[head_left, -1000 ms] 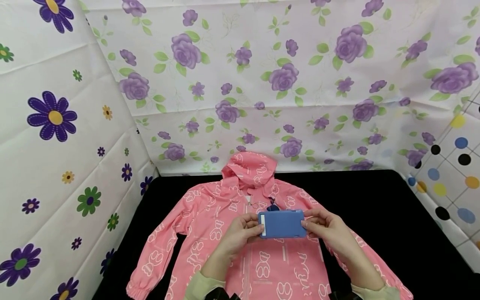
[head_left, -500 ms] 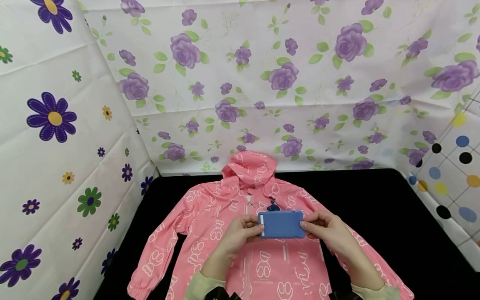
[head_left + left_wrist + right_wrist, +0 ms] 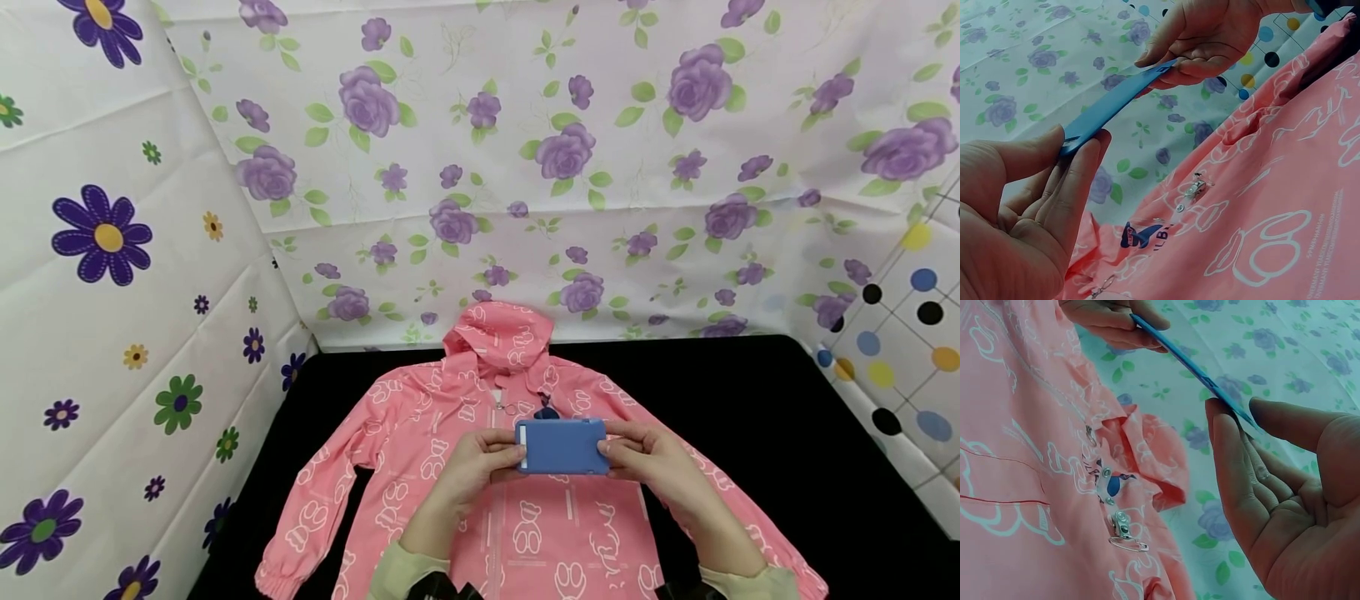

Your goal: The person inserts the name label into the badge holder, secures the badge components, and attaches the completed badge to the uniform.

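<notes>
Floral cloth (image 3: 1041, 106) backs the card (image 3: 1113, 105) (wrist views only).

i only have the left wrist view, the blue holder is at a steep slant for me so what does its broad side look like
Observer: In the head view, the blue holder shows a plain broad side with a white strip at the end in the left hand.
Operator: ok and where does the jacket have its other sleeve, i only see the one by the right hand
Observer: That sleeve lies stretched out on the black cloth, off to the left of the jacket's body.
Operator: anything covering the person's forearms
Observer: Yes, pale cuffs show on both forearms at the bottom of the head view.
</notes>
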Demonstrator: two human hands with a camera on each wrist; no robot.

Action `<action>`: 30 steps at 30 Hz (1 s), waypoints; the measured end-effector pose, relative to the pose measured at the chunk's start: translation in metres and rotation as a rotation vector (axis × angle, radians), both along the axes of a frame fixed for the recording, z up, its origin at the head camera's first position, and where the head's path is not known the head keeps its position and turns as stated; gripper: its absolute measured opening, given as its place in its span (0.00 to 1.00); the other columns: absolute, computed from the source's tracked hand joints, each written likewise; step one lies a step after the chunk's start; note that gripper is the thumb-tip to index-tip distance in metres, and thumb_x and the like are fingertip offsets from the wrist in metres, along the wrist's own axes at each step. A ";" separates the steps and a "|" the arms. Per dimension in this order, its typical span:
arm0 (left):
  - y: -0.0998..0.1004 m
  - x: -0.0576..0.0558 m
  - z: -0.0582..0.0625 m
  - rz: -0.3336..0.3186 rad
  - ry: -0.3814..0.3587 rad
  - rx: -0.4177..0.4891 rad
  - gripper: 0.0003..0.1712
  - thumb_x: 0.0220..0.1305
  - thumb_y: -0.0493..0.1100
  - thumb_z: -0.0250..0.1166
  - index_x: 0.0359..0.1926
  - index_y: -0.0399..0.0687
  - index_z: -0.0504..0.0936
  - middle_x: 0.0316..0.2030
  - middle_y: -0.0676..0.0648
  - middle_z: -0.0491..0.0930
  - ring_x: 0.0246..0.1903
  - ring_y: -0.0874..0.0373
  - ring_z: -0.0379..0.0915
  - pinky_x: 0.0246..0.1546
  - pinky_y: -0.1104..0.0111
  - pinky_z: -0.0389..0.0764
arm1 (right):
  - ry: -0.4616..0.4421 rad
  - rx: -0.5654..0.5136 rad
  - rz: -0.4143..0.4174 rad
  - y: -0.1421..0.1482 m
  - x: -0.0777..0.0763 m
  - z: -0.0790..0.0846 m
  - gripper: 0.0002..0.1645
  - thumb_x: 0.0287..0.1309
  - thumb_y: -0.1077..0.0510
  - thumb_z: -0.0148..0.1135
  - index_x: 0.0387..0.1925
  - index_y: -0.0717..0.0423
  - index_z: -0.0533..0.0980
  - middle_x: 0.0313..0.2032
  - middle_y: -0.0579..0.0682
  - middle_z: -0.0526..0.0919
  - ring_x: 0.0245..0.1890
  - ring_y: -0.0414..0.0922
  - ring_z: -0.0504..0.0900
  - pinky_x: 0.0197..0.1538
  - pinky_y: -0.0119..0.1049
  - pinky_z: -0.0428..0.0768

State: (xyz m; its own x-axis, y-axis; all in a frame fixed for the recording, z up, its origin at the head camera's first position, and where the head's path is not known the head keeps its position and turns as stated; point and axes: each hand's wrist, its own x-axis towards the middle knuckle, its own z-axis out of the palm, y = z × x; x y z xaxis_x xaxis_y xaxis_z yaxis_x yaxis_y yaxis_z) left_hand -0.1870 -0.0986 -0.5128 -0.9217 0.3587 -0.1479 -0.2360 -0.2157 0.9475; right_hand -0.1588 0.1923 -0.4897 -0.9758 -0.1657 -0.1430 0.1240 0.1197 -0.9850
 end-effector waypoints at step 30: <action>0.003 0.001 -0.003 -0.028 0.000 -0.022 0.12 0.67 0.28 0.69 0.49 0.22 0.83 0.34 0.45 0.89 0.33 0.60 0.88 0.42 0.65 0.91 | 0.013 0.018 -0.038 -0.007 -0.002 -0.008 0.18 0.68 0.60 0.74 0.49 0.73 0.83 0.37 0.55 0.89 0.32 0.43 0.87 0.38 0.34 0.89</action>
State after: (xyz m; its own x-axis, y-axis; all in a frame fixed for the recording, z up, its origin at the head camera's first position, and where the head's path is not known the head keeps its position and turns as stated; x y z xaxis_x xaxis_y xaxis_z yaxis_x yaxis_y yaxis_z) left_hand -0.1861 -0.0959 -0.5161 -0.9111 0.3814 -0.1565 -0.2420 -0.1876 0.9520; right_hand -0.1606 0.1851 -0.4974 -0.9831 -0.1261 -0.1325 0.1156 0.1328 -0.9844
